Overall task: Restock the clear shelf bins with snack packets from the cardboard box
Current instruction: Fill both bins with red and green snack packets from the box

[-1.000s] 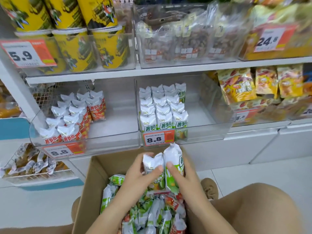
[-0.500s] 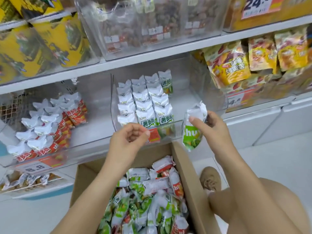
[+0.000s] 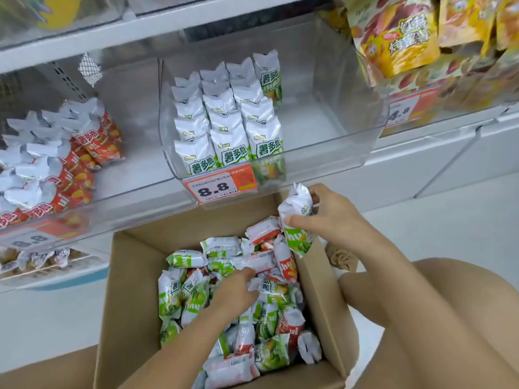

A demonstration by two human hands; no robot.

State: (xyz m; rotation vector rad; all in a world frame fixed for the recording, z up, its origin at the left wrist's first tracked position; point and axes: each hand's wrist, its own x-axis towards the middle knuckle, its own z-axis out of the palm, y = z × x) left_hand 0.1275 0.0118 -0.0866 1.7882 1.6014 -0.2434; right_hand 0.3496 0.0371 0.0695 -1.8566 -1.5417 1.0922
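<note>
Two hands are seen over the open cardboard box at the near centre. The left hand is lowered into the heap of loose packets in the box, fingers curled down among them; whether a packet is actually gripped cannot be told. The right hand is held above the box's far right corner, thumb and fingers curled round a green-and-white packet, which is kept upright just below the front lip of the middle clear bin. Inside that bin, three rows of green-and-white packets are stood upright against its left side; its right half is bare. An orange price label marked 8.8 is fixed to the bin's front, just beyond the box's far edge. To the left, a second clear bin is stocked with red-and-white packets. At the far right, yellow snack bags are shelved. The right side of the box is flanked by a bent knee of the person.
</note>
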